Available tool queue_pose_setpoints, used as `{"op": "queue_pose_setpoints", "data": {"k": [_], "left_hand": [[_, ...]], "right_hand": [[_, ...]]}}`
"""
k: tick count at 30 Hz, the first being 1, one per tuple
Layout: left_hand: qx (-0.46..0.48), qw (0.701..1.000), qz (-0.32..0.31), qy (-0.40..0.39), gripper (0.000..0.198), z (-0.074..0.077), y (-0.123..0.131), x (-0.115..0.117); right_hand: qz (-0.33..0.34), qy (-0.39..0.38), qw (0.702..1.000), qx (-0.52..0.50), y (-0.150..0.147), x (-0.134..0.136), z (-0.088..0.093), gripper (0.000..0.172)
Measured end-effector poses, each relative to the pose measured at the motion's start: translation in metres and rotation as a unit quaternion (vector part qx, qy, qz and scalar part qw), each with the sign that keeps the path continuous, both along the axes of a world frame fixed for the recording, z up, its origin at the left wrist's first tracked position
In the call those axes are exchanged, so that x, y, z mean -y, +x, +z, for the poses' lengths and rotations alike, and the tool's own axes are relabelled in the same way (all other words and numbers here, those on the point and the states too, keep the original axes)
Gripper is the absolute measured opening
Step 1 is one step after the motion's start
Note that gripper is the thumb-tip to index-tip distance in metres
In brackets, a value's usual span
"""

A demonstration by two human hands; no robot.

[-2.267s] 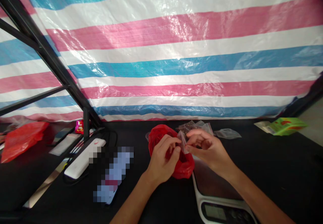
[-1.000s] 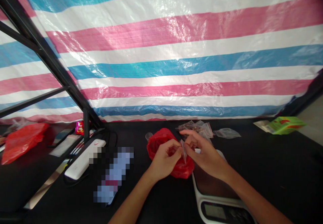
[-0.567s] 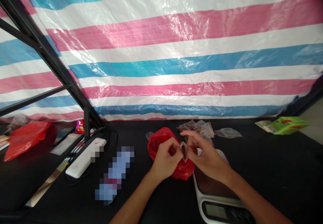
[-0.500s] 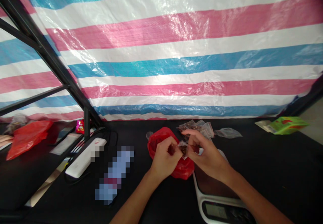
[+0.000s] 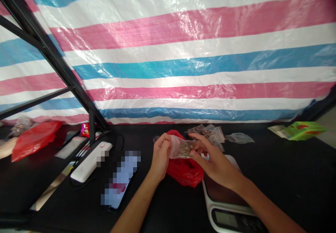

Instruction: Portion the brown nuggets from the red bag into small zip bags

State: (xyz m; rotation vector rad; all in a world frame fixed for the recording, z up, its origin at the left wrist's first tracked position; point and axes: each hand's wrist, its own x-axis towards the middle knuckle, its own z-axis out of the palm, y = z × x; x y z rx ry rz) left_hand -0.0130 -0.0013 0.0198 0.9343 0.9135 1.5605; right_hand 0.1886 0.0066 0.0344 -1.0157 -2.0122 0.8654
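Observation:
Between my hands is a small clear zip bag with brownish dried bits gathered at its right end. My left hand pinches the bag's left, pinkish end. The thumb and fingers of my right hand hold its filled right end. Right below the bag lies a crumpled red plastic bag, its upper part partly hidden by the zip bag and my left hand. A kitchen scale with a grey display sits under my right forearm. Behind my right hand, several filled zip bags lie in a pile.
An unfilled clear bag and a green packet lie at the back right. To the left are a phone, a white power strip and a black metal frame. Beyond it, another person's hand is beside a red bag.
The small zip bag is now stretched out sideways between my hands, its contents plainly seen. My left hand has moved left and slightly up. The view has shifted slightly.

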Motion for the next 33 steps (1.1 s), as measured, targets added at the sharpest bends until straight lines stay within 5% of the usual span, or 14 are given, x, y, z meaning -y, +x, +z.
{"op": "queue_pose_setpoints", "data": {"k": [3,5,7,12,20,27,33], "left_hand": [[-0.153,0.987,0.04,0.038,0.014,-0.003,-0.005,0.0],[-0.291,0.947,0.112,0.078,0.008,-0.002,-0.009,0.001],[-0.397,0.894,0.156,0.136,0.029,0.0,-0.013,0.003],[-0.551,0.799,-0.019,0.242,0.06,0.004,-0.009,0.01],[-0.562,0.807,-0.03,0.181,0.056,-0.014,-0.001,0.005],[-0.563,0.804,-0.048,0.183,0.075,-0.01,-0.006,0.006],[-0.563,0.801,-0.041,0.201,0.085,-0.007,-0.006,0.007]], "right_hand": [[-0.005,-0.018,1.0,-0.01,-0.003,0.0,-0.002,0.045],[-0.03,0.004,1.0,0.002,-0.002,-0.003,-0.004,0.043],[-0.053,0.035,0.997,0.03,0.001,-0.007,-0.006,0.043],[-0.058,0.08,0.992,0.076,0.006,-0.012,-0.009,0.039],[-0.024,0.143,0.988,0.058,0.004,-0.009,-0.014,0.036],[-0.011,0.192,0.98,0.058,0.008,-0.006,-0.007,0.011],[0.0,0.203,0.979,0.033,0.006,-0.005,-0.002,0.009]]}}
